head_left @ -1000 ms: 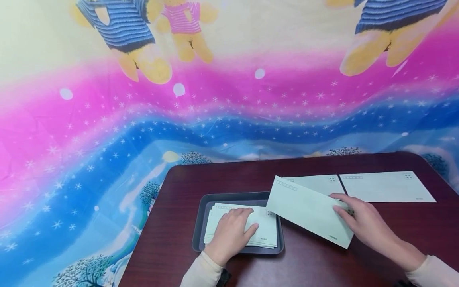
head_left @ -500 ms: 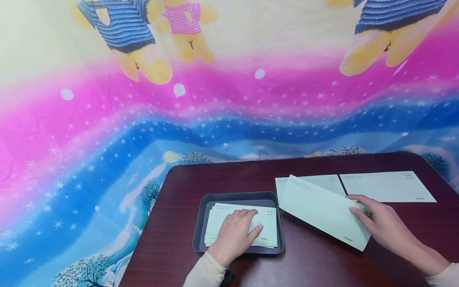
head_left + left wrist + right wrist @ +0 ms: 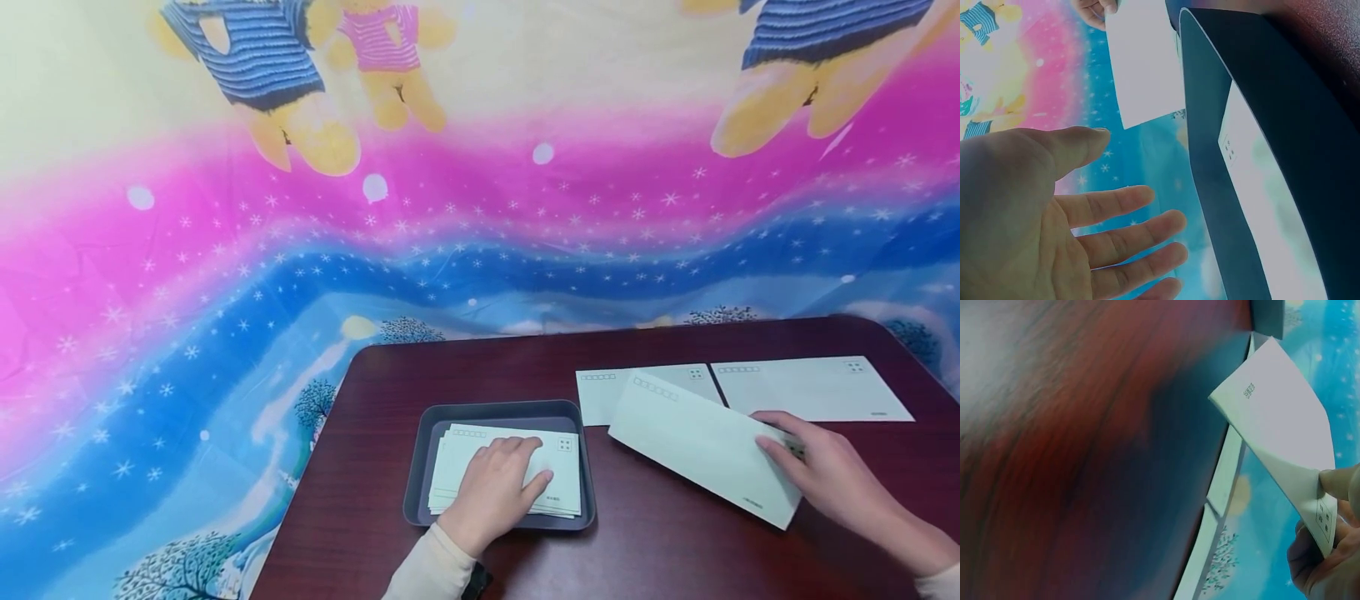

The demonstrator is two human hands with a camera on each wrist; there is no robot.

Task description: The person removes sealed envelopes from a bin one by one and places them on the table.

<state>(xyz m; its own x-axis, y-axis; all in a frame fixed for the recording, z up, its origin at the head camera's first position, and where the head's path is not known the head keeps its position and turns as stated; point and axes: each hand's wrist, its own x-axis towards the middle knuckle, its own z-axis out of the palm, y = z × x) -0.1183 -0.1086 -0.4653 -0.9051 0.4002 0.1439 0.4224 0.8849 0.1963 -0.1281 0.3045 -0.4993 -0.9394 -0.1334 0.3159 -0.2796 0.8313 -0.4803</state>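
Note:
My right hand (image 3: 832, 467) pinches a pale envelope (image 3: 701, 450) by its right end, near the printed stamp box. The envelope is tilted and raised off the table, as the right wrist view of the same envelope (image 3: 1285, 419) shows. Over a dark grey tray (image 3: 417, 467) hovers my left hand (image 3: 495, 492), its fingers spread. The left wrist view shows that hand (image 3: 1054, 212) with nothing in its palm and a gap between it and the tray wall (image 3: 1210, 187). A stack of envelopes (image 3: 555, 475) lies inside the tray, partly hidden by the left hand.
Two envelopes lie side by side at the back right: one (image 3: 600, 400) partly covered by the held envelope, the other (image 3: 810, 392) farther right. The dark wooden table (image 3: 360, 500) has rounded back corners. A printed curtain (image 3: 450, 208) hangs behind it.
My right hand has moved to the right with the envelope, away from the tray, uncovering more of the envelope lying behind. The left hand has shifted slightly right over the tray.

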